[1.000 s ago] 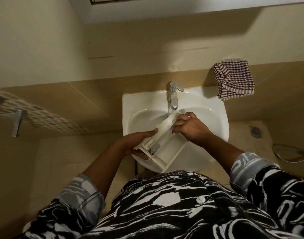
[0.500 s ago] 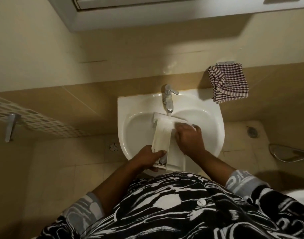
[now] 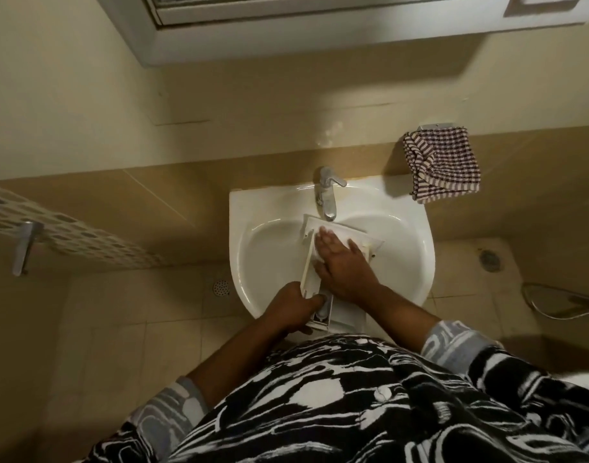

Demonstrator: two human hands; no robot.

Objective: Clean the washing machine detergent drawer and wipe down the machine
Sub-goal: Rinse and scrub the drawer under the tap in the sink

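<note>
I see from above the white sink [image 3: 410, 262] on the tiled wall, and the task's thing, the detergent drawer [image 3: 343, 230], is out of the machine and lies across the bowl, its wide front end under the tap and its narrow end over the near rim, close to my body. So the first part, taking the drawer out and bringing it to water, is done as I judge it. The washing machine itself is not in view, so I can say nothing of its wipe-down, and I count that part as still to do, together with putting the drawer back. A checked cloth [image 3: 441, 163] hangs on the wall just beside the sink at the right; it is untouched, and I think it may serve for wiping later. My left hand [image 3: 294, 307] grasps the near end of the drawer, fingers curled round its edge, and steadies it. My right hand [image 3: 344, 269] lies flat on the drawer with the fingers straight and spread, holding nothing, and I judge it is rubbing the plastic. If water runs from the tap [image 3: 326, 195], I cannot tell.
</note>
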